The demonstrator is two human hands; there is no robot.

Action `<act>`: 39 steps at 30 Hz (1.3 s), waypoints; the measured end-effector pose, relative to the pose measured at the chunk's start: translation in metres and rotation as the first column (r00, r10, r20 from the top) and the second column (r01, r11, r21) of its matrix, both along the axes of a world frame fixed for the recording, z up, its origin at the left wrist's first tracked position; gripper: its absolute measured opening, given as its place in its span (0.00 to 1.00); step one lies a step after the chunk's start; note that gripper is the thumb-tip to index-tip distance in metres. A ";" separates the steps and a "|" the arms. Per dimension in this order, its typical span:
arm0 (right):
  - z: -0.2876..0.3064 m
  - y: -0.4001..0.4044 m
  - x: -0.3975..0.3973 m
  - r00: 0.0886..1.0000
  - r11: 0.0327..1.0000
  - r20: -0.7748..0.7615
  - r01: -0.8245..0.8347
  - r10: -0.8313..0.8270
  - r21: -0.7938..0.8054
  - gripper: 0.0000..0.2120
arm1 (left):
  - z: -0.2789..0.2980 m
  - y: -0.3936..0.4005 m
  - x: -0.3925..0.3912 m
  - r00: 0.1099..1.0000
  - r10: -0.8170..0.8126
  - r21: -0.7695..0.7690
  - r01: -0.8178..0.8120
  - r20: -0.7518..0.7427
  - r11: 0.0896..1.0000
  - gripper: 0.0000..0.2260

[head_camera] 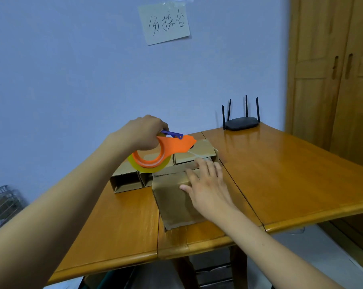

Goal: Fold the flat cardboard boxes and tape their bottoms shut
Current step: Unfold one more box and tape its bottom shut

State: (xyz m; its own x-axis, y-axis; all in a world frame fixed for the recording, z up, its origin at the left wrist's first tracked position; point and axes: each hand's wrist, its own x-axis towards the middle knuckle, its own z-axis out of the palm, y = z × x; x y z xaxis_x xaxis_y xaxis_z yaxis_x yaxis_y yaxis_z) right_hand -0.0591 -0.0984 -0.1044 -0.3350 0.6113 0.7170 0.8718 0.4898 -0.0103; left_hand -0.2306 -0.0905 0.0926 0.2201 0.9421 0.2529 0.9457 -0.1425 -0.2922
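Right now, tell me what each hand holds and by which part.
The left hand grips the orange tape dispenser by its handle end, above the roll. The right hand holds nothing; it presses flat on the top of the cardboard box.

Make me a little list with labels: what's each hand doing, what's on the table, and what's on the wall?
left hand: grips the orange tape dispenser, lifted above the boxes
right hand: fingers spread flat, pressing on the front cardboard box
tape: a clear strip runs from the dispenser toward the right hand
other boxes: folded, standing behind the front one
table: shiny wood
router: black, four antennas, at the far edge
wall note: taped paper with handwriting
cupboard: wooden, to the right
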 end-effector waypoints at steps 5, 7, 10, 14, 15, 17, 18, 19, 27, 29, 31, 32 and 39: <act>0.003 -0.005 -0.001 0.995 0.995 -0.023 0.093 -0.094 -0.019 0.21 | -0.019 -0.010 -0.009 1.000 0.002 0.077 -0.002 0.009 0.997 0.24; 0.004 -0.007 0.000 0.996 0.996 -0.029 0.087 -0.088 -0.032 0.21 | -0.026 -0.013 -0.012 1.000 0.002 0.094 -0.002 -0.004 0.996 0.24; 0.009 -0.008 0.002 0.998 0.997 -0.011 0.060 -0.060 -0.041 0.23 | -0.035 -0.017 -0.014 1.000 0.000 0.102 0.003 -0.031 0.995 0.24; 0.012 -0.005 0.000 0.996 0.995 0.085 0.031 -0.023 -0.096 0.29 | -0.038 -0.022 -0.015 0.998 -0.013 0.110 0.020 -0.064 0.994 0.25; 0.010 -0.004 -0.001 0.994 0.992 0.107 0.031 -0.018 -0.121 0.32 | -0.040 -0.023 -0.015 0.997 -0.014 0.110 0.022 -0.074 0.994 0.25; 0.007 -0.002 -0.002 0.992 0.988 0.125 0.031 -0.012 -0.154 0.35 | -0.044 -0.024 -0.015 0.996 -0.010 0.106 0.019 -0.086 0.994 0.25; 0.006 -0.001 -0.002 0.992 0.987 0.127 0.031 -0.011 -0.159 0.36 | -0.045 -0.024 -0.015 0.996 -0.008 0.109 0.018 -0.087 0.994 0.25; 0.006 0.000 -0.003 0.992 0.986 0.126 0.032 -0.011 -0.164 0.36 | -0.045 -0.025 -0.014 0.996 -0.010 0.113 0.020 -0.087 0.993 0.24; 0.009 -0.002 -0.002 0.987 0.984 0.158 0.068 -0.042 -0.162 0.33 | -0.045 -0.028 -0.011 0.995 -0.007 0.120 0.018 -0.095 0.993 0.24; 0.008 -0.001 -0.002 0.985 0.985 0.161 0.080 -0.055 -0.150 0.35 | -0.045 -0.028 -0.014 0.997 0.001 0.111 0.007 -0.071 0.994 0.24; 0.008 0.000 -0.002 0.984 0.983 0.167 0.083 -0.055 -0.163 0.36 | -0.044 -0.028 -0.016 0.998 0.006 0.106 0.000 -0.058 0.994 0.24; 0.008 0.000 -0.002 0.985 0.982 0.165 0.081 -0.053 -0.170 0.37 | -0.044 -0.029 -0.016 0.998 0.005 0.108 0.001 -0.060 0.994 0.24; 0.009 -0.003 -0.001 0.984 0.982 0.173 0.076 -0.046 -0.174 0.35 | -0.043 -0.030 -0.010 0.992 -0.008 0.101 0.020 -0.123 0.995 0.25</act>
